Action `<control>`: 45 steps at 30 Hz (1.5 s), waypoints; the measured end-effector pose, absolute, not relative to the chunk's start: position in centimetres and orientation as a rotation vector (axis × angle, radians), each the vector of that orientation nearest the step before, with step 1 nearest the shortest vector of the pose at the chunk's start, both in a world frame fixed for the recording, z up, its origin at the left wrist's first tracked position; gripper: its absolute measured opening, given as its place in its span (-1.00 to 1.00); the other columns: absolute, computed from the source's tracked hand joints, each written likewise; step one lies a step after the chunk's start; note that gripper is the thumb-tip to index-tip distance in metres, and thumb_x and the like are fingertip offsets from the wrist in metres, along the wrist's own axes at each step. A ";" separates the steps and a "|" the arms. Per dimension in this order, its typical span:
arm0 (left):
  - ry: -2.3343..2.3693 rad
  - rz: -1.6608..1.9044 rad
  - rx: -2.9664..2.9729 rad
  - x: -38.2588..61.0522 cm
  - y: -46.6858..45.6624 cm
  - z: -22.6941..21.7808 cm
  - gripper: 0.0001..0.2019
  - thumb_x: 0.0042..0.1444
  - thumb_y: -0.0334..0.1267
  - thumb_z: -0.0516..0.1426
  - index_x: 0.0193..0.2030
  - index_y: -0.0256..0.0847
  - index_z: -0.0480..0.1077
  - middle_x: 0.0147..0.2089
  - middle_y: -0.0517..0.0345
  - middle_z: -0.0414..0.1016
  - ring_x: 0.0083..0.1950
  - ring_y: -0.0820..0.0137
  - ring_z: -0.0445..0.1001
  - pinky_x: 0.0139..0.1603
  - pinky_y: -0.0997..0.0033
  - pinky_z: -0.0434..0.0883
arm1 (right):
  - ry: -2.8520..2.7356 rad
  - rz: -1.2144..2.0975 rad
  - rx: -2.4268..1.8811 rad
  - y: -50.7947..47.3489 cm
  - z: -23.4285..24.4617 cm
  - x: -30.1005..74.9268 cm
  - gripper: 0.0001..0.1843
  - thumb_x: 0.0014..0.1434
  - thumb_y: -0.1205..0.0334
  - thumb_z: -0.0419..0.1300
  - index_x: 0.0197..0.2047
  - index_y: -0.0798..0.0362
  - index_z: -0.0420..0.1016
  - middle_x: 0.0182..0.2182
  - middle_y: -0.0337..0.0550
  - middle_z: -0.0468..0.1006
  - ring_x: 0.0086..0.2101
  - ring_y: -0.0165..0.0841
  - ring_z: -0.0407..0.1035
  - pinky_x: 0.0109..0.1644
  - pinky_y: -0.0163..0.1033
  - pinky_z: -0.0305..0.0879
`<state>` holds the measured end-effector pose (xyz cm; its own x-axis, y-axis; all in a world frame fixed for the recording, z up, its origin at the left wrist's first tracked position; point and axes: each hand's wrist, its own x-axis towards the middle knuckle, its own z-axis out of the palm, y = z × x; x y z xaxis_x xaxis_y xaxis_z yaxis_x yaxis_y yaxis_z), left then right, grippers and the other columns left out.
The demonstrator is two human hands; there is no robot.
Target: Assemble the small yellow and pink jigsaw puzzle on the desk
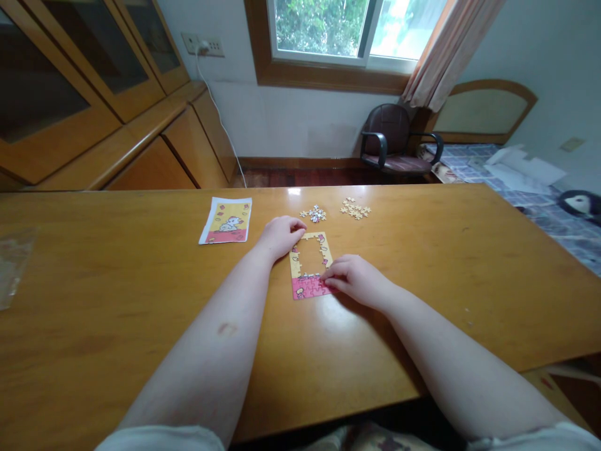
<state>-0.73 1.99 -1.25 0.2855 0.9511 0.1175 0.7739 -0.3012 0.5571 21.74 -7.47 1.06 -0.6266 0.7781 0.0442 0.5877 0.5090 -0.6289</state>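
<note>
In the head view, your left hand (282, 235) lies on the tabletop (117, 282) at the top left corner of the jigsaw puzzle (307, 288). Its grip is curled loosely, fingertips down on the yellow border; whether they pinch a piece cannot be told. Your right hand (354, 279) sits at the puzzle's lower right edge, grip drawn together with the fingertips on the seam where the pink bottom strip meets the yellow side. Whether a piece is under them is hidden.

The puzzle lies flat near the middle of the tabletop, between your two hands: a yellow frame with an open centre, its pink bottom band filled in. Just beyond it are two small heaps of loose pieces — one whitish cluster (315, 214) close to your left fingertips, one tan cluster (355, 208) to its right. A printed picture card (226, 220) lies flat to the left of your left hand, apart from the puzzle. A clear plastic bag (12, 263) rests at the tabletop's far left edge. Behind the tabletop, a dark armchair (397, 141) stands under the window (347, 28).
</note>
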 end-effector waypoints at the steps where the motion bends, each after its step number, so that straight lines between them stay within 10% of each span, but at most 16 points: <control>1: 1.553 0.614 2.168 -0.7 2.0 -1.3 -0.74 0.12 -0.16 0.11 -0.16 -0.13 0.59 -0.12 0.10 0.61 -0.08 0.25 0.50 -0.05 0.31 0.42 | -2.437 0.815 -1.136 -7.4 1.0 21.7 -0.87 0.22 0.30 0.25 -0.24 0.01 0.66 -0.30 -0.14 0.65 -0.23 -0.32 0.48 -0.05 -0.24 0.34; 45: 1.554 0.612 2.144 -0.7 1.8 -1.0 -0.75 0.13 -0.17 0.11 -0.17 -0.12 0.59 -0.12 0.09 0.60 -0.06 0.23 0.49 -0.02 0.29 0.42 | -2.480 0.461 -1.370 -7.2 3.2 23.5 -0.79 0.20 0.33 0.15 -0.25 0.04 0.65 -0.35 -0.11 0.60 -0.33 -0.33 0.44 -0.17 -0.26 0.28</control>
<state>-0.75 1.78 -1.00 0.2782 0.9548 0.1044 0.7699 -0.2866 0.5702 23.55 -7.19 3.17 -0.5161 0.8527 0.0804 0.7668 0.5019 -0.4001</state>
